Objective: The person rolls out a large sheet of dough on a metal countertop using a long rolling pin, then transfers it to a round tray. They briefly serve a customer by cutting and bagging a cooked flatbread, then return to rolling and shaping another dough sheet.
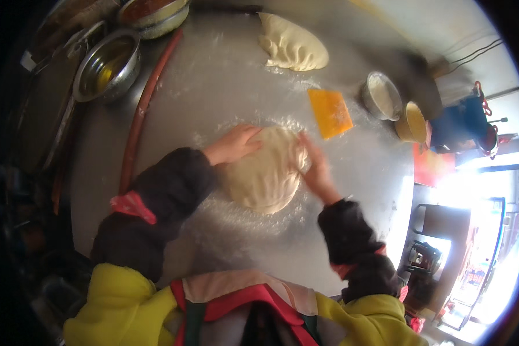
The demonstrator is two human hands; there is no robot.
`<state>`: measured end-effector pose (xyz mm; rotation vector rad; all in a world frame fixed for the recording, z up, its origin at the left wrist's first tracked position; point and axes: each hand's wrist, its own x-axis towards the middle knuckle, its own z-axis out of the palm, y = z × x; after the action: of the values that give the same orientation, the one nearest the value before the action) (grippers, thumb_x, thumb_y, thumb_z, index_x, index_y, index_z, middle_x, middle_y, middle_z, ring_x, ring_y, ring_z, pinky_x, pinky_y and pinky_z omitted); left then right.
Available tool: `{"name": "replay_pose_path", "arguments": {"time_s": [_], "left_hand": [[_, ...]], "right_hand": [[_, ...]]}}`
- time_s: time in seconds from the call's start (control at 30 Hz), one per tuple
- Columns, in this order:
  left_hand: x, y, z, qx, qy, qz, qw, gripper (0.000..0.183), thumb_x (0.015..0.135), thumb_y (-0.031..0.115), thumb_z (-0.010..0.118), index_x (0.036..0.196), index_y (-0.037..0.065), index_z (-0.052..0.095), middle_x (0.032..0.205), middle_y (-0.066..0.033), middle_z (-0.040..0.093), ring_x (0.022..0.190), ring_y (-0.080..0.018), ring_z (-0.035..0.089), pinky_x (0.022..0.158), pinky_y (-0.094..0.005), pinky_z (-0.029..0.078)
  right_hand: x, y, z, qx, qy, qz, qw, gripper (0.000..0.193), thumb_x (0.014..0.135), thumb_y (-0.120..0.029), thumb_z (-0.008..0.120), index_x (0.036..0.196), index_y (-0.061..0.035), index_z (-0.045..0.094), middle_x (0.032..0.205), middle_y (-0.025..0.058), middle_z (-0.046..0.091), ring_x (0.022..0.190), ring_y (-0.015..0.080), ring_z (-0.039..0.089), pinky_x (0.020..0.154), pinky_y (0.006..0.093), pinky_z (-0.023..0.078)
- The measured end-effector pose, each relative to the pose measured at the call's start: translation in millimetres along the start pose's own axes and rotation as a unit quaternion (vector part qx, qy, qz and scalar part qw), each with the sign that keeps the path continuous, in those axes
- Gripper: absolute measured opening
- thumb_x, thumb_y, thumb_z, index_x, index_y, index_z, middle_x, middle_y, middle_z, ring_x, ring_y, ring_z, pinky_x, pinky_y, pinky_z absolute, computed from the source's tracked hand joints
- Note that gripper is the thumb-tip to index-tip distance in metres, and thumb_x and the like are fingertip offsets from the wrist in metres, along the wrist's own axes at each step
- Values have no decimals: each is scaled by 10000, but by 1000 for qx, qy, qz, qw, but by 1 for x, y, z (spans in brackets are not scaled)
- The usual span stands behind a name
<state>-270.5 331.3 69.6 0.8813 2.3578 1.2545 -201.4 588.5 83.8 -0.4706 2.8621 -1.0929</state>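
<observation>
A large, pale lump of dough [265, 173] lies on the floured metal worktop [213, 81] in front of me. My left hand [236, 144] rests on the dough's upper left side, its fingers stretched out over the surface. Against the right side of the same lump is my right hand [316, 170], slightly blurred, with its fingers apart and pointing up and away from me. A second piece of dough [294, 45], with a creased lower edge, lies at the far side of the worktop. Loose flour surrounds the dough between my hands.
An orange flat scraper [330, 113] lies beyond my right hand. A bowl of flour [382, 96] and a yellowish tub [411, 123] stand to its right. On the left are a long red-brown rolling pin [147, 98] and a metal bowl of oil [106, 67].
</observation>
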Motion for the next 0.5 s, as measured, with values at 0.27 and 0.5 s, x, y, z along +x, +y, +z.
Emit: {"name": "replay_pose_path", "arguments": {"time_s": [0.27, 0.5], "left_hand": [[-4, 37, -15, 280, 1, 52, 959, 573, 920, 369, 438, 1403, 105, 279, 1419, -169, 276, 1304, -315, 261, 1064, -450, 189], [27, 18, -14, 216, -261, 87, 937, 531, 941, 388, 401, 1397, 134, 305, 1464, -131, 228, 1339, -299, 231, 1080, -412, 204]], "right_hand": [[114, 49, -65, -246, -23, 415, 876, 1077, 586, -499, 787, 1388, -39, 235, 1412, 214, 282, 1282, 382, 302, 992, 569, 278], [113, 122, -104, 105, -5, 239, 965, 482, 681, -224, 736, 1087, -16, 578, 904, 115, 646, 824, 221, 632, 710, 343, 486]]}}
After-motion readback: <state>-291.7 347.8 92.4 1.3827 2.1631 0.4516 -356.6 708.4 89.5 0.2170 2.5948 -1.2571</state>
